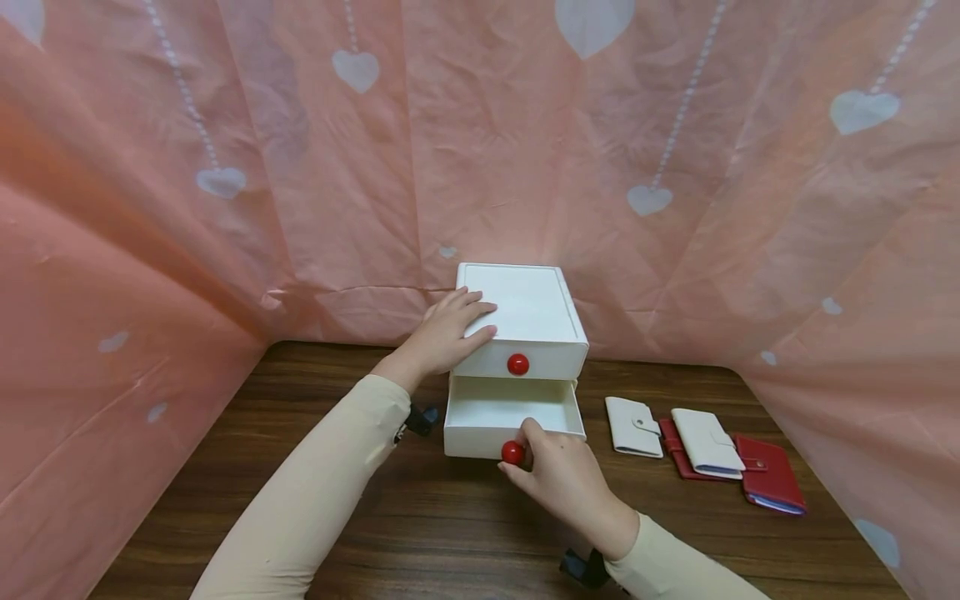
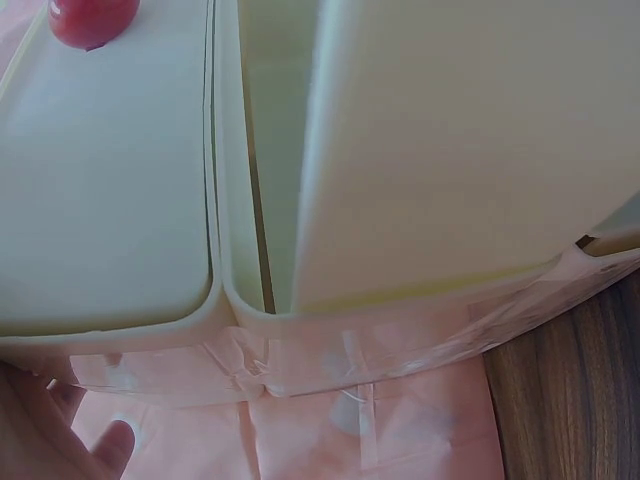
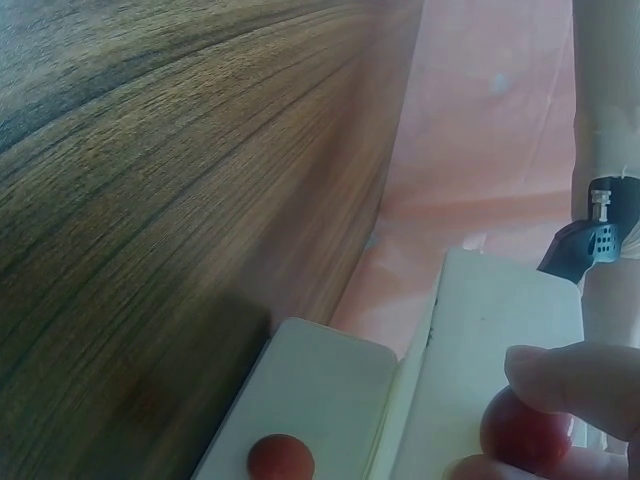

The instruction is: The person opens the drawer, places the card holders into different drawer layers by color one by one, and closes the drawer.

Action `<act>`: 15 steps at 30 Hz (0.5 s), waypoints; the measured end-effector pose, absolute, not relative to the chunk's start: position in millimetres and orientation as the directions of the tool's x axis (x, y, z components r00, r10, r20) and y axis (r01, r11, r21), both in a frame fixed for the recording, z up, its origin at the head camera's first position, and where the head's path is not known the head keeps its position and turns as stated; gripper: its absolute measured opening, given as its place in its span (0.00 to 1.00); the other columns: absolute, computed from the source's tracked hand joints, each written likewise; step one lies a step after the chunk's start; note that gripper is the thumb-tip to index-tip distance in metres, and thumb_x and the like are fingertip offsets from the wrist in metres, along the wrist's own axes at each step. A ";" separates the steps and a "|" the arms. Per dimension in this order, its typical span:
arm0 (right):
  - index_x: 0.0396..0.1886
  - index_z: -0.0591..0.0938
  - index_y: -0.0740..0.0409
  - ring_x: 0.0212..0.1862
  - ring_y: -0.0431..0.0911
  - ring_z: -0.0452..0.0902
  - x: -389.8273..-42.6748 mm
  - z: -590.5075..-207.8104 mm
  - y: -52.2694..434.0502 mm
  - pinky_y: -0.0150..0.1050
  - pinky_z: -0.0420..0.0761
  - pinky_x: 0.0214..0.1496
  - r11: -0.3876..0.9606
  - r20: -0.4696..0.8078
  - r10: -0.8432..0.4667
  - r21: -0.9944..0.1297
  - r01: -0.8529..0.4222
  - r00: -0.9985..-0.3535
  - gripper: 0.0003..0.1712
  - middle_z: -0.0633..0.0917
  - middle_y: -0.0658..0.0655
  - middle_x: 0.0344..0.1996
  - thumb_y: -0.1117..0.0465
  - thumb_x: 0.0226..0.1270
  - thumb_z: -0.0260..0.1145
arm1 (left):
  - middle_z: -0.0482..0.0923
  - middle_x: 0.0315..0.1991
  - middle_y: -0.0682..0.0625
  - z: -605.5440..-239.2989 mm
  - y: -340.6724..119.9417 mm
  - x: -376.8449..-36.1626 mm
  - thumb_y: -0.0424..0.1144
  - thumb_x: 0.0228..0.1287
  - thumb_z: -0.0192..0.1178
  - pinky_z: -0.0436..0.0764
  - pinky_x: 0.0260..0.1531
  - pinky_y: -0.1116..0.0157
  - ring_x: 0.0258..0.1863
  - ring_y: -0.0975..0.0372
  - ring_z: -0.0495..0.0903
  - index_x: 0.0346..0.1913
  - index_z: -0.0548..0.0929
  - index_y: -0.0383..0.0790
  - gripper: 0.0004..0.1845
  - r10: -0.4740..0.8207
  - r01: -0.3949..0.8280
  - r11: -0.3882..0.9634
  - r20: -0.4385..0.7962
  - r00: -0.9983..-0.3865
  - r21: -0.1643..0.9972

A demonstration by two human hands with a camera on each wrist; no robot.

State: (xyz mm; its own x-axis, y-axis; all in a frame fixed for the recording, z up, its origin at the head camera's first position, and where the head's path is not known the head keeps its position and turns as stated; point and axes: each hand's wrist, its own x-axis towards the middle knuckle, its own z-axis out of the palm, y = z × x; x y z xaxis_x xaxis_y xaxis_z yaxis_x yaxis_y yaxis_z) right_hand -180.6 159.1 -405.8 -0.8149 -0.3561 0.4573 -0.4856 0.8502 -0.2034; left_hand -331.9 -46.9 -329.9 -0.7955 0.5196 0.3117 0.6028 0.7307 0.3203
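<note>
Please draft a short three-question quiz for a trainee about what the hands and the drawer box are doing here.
1. True or false: the lower drawer stands pulled out.
2. What does the right hand pinch? A. a wallet B. the lower red knob C. the table's edge
3. Fill in: the left hand rests on the ____ of the white drawer box.

Key: 1 true; 2 B; 3 top.

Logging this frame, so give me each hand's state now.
Left hand: open, fingers flat on top of the white box.
Right hand: pinches the red knob of the lower drawer, which is pulled out.
</note>
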 end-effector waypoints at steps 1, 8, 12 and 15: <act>0.30 0.74 0.49 0.16 0.34 0.63 -180.8 -405.9 159.2 0.31 0.64 0.19 0.850 0.456 -0.356 -0.203 -0.485 -0.816 0.23 0.70 0.39 0.13 0.48 0.50 0.81 | 0.58 0.77 0.48 -329.8 -46.8 -331.7 0.59 0.77 0.45 0.48 0.73 0.44 0.78 0.52 0.47 0.73 0.70 0.51 0.29 0.519 0.601 0.732 0.308 -0.797 0.321; 0.31 0.74 0.48 0.17 0.33 0.63 -181.1 -405.4 160.7 0.31 0.64 0.19 0.849 0.438 -0.359 -0.214 -0.483 -0.824 0.23 0.71 0.39 0.14 0.47 0.51 0.81 | 0.58 0.77 0.48 -330.3 -46.5 -331.7 0.59 0.76 0.45 0.49 0.73 0.43 0.78 0.52 0.47 0.73 0.70 0.51 0.29 0.516 0.600 0.732 0.311 -0.798 0.323; 0.31 0.74 0.48 0.17 0.33 0.63 -180.5 -404.5 161.5 0.31 0.64 0.19 0.847 0.426 -0.359 -0.225 -0.481 -0.831 0.23 0.71 0.39 0.14 0.47 0.51 0.81 | 0.58 0.77 0.48 -330.6 -46.3 -331.8 0.59 0.76 0.46 0.49 0.73 0.43 0.78 0.52 0.47 0.73 0.70 0.51 0.29 0.515 0.599 0.732 0.313 -0.798 0.325; 0.31 0.74 0.48 0.17 0.33 0.63 -180.6 -404.1 162.3 0.31 0.64 0.19 0.846 0.419 -0.359 -0.233 -0.480 -0.834 0.22 0.71 0.38 0.14 0.48 0.51 0.81 | 0.58 0.77 0.48 -330.7 -46.3 -331.9 0.59 0.76 0.46 0.49 0.73 0.43 0.78 0.53 0.47 0.73 0.70 0.51 0.29 0.515 0.600 0.732 0.312 -0.798 0.324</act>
State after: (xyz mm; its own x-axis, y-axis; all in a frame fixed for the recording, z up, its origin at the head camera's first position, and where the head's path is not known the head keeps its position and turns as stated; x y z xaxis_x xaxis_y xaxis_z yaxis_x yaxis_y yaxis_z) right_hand -180.6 162.3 -404.1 -0.8340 -0.3585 0.4194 -0.4805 0.8456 -0.2326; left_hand -331.9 -46.3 -330.7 -0.7980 0.5154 0.3124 0.5996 0.7317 0.3244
